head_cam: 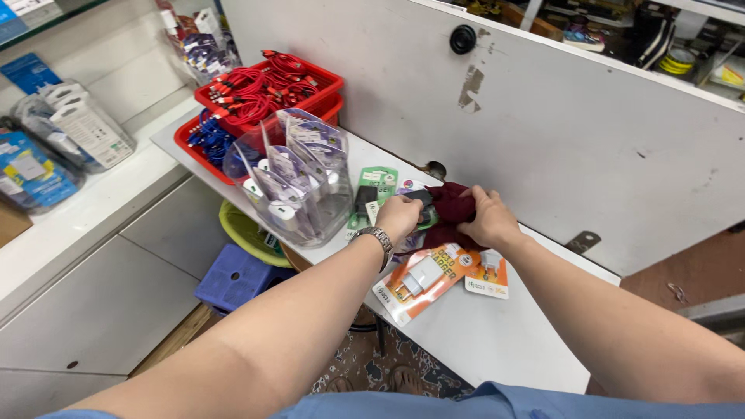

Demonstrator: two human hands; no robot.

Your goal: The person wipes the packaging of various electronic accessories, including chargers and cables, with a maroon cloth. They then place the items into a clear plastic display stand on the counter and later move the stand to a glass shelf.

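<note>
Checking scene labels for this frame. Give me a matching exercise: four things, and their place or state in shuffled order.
Things:
1. dark red cloth
2. red baskets
3. clear plastic tub
4. orange charger pack

Places or states:
A. stacked at the far end of the shelf, full of red and blue cables
B. lying flat, nearest the person
C. gripped by both the left hand and the right hand
D. just left of the left hand, packed with carded items

Pairs: 1-C, 2-A, 3-D, 4-B

My left hand (397,215), banded by a shiny metal watch (377,238), and right hand (487,221) grip soft matt maroon cloth (450,208) beside glossy plastic charger packets (423,279) on a smooth white shelf (497,334).
</note>
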